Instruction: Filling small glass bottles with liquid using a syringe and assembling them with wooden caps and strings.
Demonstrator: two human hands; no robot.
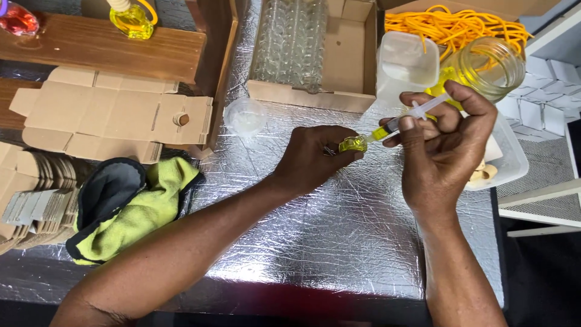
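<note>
Syringe (404, 118) in right grip (445, 142), tip entering left-held vial (353, 143).

The foil-covered tabletop (339, 242) lies open in front of the small yellow bottle (353, 144), toward the near edge, between the two forearms. Left of the bottle, a yellow-green cloth (145, 209) and flat cardboard blanks (109, 118) block the way. Behind the bottle stand a clear plastic cup (245, 116) and a carton of glass bottles (290, 42). Right of it, a white container (407, 60), a glass jar (490, 66) and a plastic tub (505, 157) crowd that side.
</note>
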